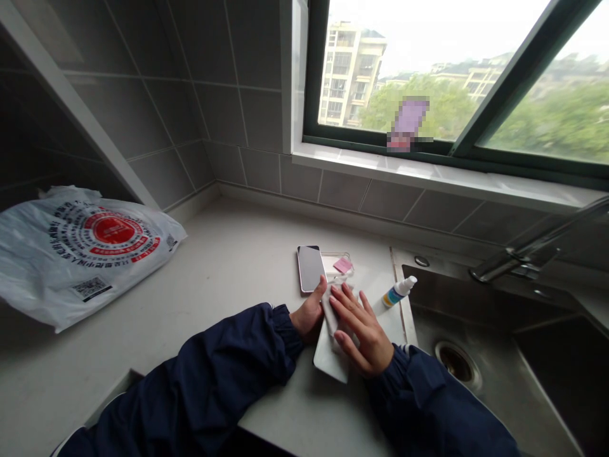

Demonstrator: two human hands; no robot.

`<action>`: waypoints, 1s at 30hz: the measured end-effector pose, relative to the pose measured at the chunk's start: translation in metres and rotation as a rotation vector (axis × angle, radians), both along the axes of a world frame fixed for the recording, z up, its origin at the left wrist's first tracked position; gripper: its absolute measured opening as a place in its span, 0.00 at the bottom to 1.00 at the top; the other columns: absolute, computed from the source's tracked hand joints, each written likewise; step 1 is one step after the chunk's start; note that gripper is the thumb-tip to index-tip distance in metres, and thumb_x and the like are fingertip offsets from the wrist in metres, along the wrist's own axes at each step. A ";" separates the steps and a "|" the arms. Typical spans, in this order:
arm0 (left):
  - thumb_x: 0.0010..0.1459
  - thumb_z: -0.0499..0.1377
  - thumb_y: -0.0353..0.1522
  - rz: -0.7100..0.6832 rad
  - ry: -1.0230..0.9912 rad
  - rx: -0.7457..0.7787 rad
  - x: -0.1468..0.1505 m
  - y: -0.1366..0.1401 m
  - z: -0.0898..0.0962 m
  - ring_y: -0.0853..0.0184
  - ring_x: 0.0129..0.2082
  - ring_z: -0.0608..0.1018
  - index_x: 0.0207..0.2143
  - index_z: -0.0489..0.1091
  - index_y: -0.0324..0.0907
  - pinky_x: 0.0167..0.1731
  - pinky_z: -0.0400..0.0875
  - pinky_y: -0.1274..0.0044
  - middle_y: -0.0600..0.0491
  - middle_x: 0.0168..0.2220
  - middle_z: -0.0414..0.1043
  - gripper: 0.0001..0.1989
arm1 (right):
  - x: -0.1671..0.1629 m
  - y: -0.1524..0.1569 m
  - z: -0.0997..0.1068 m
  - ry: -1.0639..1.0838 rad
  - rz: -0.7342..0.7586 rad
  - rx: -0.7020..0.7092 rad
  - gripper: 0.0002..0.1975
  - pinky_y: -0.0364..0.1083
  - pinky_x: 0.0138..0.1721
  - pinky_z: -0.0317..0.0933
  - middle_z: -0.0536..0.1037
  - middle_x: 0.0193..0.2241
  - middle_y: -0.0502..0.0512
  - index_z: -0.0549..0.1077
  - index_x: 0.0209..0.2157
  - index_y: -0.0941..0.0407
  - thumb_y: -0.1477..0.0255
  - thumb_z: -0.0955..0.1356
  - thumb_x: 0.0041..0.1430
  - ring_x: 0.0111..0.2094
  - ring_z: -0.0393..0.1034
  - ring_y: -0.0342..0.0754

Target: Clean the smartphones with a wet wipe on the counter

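Observation:
My left hand (310, 312) grips the left edge of a flat, pale tablet-like slab (329, 363), thumb on top and other fingers mostly hidden. The slab is tilted above the counter. My right hand (365, 333) presses a white tissue (332, 311) against its face, fingers fairly straight and slightly spread. Just beyond my hands lies a phone (311, 266) with a grey face. Beside the phone is a clear phone case (332, 262) with a small pink square piece (342, 264) on it. A small white-capped spray bottle (398, 292) stands to the right of my right hand.
A white printed plastic bag (95, 254) sits on the left of the counter (228, 254). To the right is a steel sink (499, 387) with a drain and a faucet (504, 260). A tiled wall and window ledge (428, 171) border the back; a blurred-out patch covers something there.

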State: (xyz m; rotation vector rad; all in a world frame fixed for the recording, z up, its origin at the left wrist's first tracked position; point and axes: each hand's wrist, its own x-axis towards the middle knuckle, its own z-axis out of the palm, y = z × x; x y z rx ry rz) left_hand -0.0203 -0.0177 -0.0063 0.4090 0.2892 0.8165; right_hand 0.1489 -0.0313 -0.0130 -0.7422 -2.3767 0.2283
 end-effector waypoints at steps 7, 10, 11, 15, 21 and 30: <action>0.57 0.44 0.61 0.031 -0.046 -0.101 -0.004 0.003 0.006 0.53 0.51 0.76 0.49 0.69 0.33 0.58 0.62 0.64 0.38 0.42 0.76 0.42 | -0.003 -0.007 0.011 -0.031 0.081 0.043 0.29 0.64 0.67 0.40 0.59 0.66 0.61 0.55 0.67 0.57 0.72 0.61 0.65 0.68 0.47 0.59; 0.55 0.42 0.64 0.010 -0.045 -0.099 -0.009 0.004 0.008 0.51 0.49 0.77 0.50 0.68 0.30 0.56 0.64 0.63 0.36 0.41 0.76 0.47 | -0.004 -0.008 0.012 -0.022 0.095 0.079 0.27 0.65 0.66 0.42 0.63 0.64 0.62 0.58 0.65 0.58 0.70 0.62 0.65 0.67 0.50 0.60; 0.54 0.42 0.64 0.019 -0.034 -0.097 -0.010 0.005 0.009 0.51 0.48 0.77 0.50 0.68 0.30 0.55 0.64 0.63 0.36 0.40 0.77 0.47 | -0.004 -0.009 0.012 -0.020 0.097 0.100 0.28 0.66 0.66 0.42 0.64 0.63 0.63 0.59 0.64 0.58 0.69 0.63 0.65 0.67 0.52 0.61; 0.54 0.41 0.64 0.118 0.012 -0.111 -0.015 0.010 0.011 0.53 0.43 0.79 0.51 0.68 0.29 0.52 0.66 0.65 0.36 0.39 0.77 0.49 | -0.006 -0.009 0.012 0.017 0.052 0.198 0.32 0.66 0.65 0.45 0.70 0.59 0.64 0.63 0.62 0.58 0.63 0.71 0.59 0.63 0.59 0.62; 0.54 0.43 0.64 0.238 0.073 -0.018 -0.017 0.016 0.010 0.52 0.43 0.79 0.52 0.68 0.29 0.50 0.67 0.63 0.35 0.43 0.76 0.48 | -0.007 -0.006 0.009 0.107 -0.053 0.259 0.27 0.61 0.60 0.59 0.75 0.54 0.62 0.68 0.58 0.56 0.75 0.71 0.56 0.58 0.67 0.59; 0.51 0.44 0.66 0.237 0.271 0.163 -0.026 0.022 0.004 0.43 0.47 0.76 0.53 0.68 0.34 0.42 0.72 0.55 0.35 0.45 0.75 0.49 | -0.007 -0.005 0.008 0.294 -0.135 0.191 0.26 0.55 0.51 0.71 0.78 0.50 0.60 0.71 0.56 0.55 0.83 0.69 0.56 0.52 0.73 0.57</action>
